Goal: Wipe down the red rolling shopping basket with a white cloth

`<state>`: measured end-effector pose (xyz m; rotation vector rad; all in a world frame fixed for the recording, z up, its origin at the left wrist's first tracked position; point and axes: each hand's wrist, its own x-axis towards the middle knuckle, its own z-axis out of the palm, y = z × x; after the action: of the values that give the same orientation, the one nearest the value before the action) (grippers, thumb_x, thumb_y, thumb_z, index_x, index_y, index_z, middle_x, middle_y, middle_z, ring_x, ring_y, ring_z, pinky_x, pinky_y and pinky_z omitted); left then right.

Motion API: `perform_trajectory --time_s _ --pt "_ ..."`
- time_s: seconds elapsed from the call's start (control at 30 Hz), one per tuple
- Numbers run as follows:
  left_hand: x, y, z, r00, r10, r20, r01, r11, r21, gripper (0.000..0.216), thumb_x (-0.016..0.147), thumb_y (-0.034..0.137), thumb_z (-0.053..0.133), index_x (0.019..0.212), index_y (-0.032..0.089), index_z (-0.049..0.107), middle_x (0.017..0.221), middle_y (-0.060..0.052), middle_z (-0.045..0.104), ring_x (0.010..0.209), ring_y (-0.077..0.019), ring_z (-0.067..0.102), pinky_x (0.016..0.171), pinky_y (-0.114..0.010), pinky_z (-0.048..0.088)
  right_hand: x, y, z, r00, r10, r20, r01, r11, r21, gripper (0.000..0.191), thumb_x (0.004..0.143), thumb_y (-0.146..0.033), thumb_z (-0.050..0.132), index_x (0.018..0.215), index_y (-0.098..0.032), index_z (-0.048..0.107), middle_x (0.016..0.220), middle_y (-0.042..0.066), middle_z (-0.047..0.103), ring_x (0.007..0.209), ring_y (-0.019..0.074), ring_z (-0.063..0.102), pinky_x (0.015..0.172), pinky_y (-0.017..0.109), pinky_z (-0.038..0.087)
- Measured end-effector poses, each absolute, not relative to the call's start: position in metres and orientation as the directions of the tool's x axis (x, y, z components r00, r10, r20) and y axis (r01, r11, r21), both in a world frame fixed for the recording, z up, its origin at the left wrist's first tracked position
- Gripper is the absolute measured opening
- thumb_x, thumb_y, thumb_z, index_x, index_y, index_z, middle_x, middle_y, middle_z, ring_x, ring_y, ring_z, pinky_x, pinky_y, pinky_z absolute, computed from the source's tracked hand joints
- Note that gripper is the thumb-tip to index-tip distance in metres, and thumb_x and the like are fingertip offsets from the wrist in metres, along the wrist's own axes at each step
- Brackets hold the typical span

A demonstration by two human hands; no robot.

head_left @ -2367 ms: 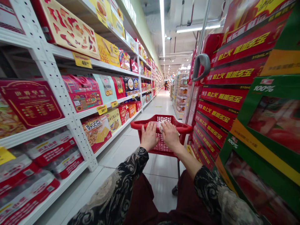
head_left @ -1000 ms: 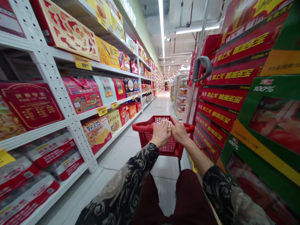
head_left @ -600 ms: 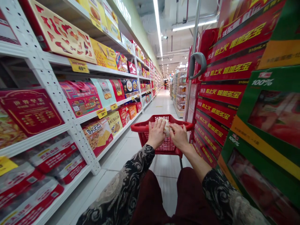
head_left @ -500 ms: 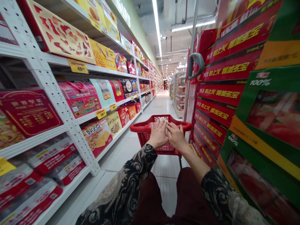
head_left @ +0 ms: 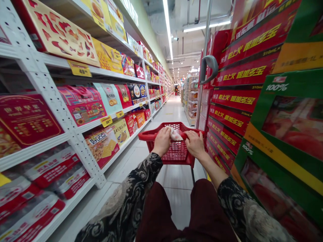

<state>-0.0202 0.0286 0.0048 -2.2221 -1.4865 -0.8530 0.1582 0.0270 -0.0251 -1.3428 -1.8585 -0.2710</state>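
Note:
A red plastic shopping cart [head_left: 176, 153] stands in the aisle in front of me. My left hand [head_left: 162, 140] is wrapped over its near rim. Just to the right, my right hand [head_left: 195, 144] grips the same rim. Between the two hands lies a crumpled white tissue or wrapper [head_left: 175, 134], touching both; which hand pinches it I cannot tell. Both sleeves are dark with a pale swirl pattern.
White shelves [head_left: 68, 132] with boxed biscuits and yellow price tags [head_left: 106, 121] line the left. Stacked red drink cartons [head_left: 234, 101] and green juice boxes [head_left: 287, 127] crowd the right, close to the cart. A grey pole with a handle [head_left: 208, 69] rises behind. The tiled aisle [head_left: 174, 111] runs ahead.
My hands were together at the rim's middle, working the white wad; now they sit apart, each closed on the rim. The cart and I have crept forward along the aisle.

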Motion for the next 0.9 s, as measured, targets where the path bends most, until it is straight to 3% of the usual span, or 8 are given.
perform_trajectory --time_s 0.13,0.3,0.43,0.5,0.7,0.9 --pt "-0.051 0.038 0.016 0.119 0.685 0.718 0.965 -0.251 0.08 0.046 0.083 0.011 0.034 0.128 0.008 0.041 0.14 -0.017 0.038 0.132 -0.0252 0.028 0.108 -0.043 0.028 0.155 0.025 -0.026 -0.075 0.683 0.727 0.867 0.405 -0.291 0.036 0.078 -0.017 0.041 0.109 -0.016 0.059 0.117 0.01 0.06 0.113 0.0233 0.048 0.106 0.051 0.011" --pt "-0.01 0.031 0.011 0.306 0.72 0.623 0.914 -0.406 0.02 0.048 0.075 0.006 0.039 0.123 0.007 0.044 0.136 -0.018 0.042 0.131 -0.0256 0.032 0.107 -0.044 0.029 0.153 0.027 -0.03 -0.081 0.674 0.734 0.87 0.407 -0.278 0.037 0.077 -0.017 0.042 0.11 -0.016 0.058 0.118 0.01 0.059 0.114 0.0233 0.047 0.106 0.051 0.012" --pt "0.032 0.019 0.004 0.395 0.672 0.627 0.843 -0.535 0.043 0.052 0.072 0.02 0.051 0.121 0.005 0.044 0.131 -0.019 0.046 0.127 -0.0258 0.037 0.109 -0.041 0.028 0.157 0.029 -0.033 -0.095 0.67 0.736 0.878 0.404 -0.255 0.039 0.077 -0.015 0.042 0.112 -0.017 0.058 0.119 0.01 0.059 0.115 0.0234 0.047 0.106 0.052 0.013" --pt "0.034 0.019 0.002 0.407 0.656 0.636 0.837 -0.546 0.027 0.052 0.075 0.025 0.051 0.123 0.006 0.044 0.132 -0.019 0.045 0.128 -0.026 0.035 0.109 -0.042 0.028 0.16 0.028 -0.034 -0.116 0.671 0.732 0.877 0.415 -0.242 0.043 0.075 -0.012 0.04 0.115 -0.018 0.057 0.121 0.009 0.058 0.115 0.023 0.047 0.105 0.052 0.015" --pt "-0.01 0.031 0.003 0.381 0.685 0.621 0.876 -0.483 -0.004 0.043 0.084 0.014 0.035 0.126 0.013 0.043 0.132 -0.014 0.048 0.125 -0.0193 0.041 0.106 -0.04 0.032 0.162 0.025 -0.033 -0.144 0.664 0.733 0.868 0.441 -0.229 0.048 0.075 -0.011 0.038 0.12 -0.014 0.053 0.124 0.011 0.056 0.119 0.023 0.044 0.106 0.052 0.014" --pt "0.0 0.023 0.006 0.398 0.714 0.576 0.869 -0.495 0.012 0.056 0.077 0.026 0.05 0.129 0.01 0.041 0.138 -0.016 0.04 0.131 -0.0265 0.031 0.107 -0.045 0.028 0.156 0.024 -0.034 -0.118 0.678 0.725 0.859 0.436 -0.268 0.05 0.076 -0.017 0.039 0.125 -0.012 0.049 0.127 0.011 0.054 0.122 0.0239 0.042 0.107 0.053 0.012"
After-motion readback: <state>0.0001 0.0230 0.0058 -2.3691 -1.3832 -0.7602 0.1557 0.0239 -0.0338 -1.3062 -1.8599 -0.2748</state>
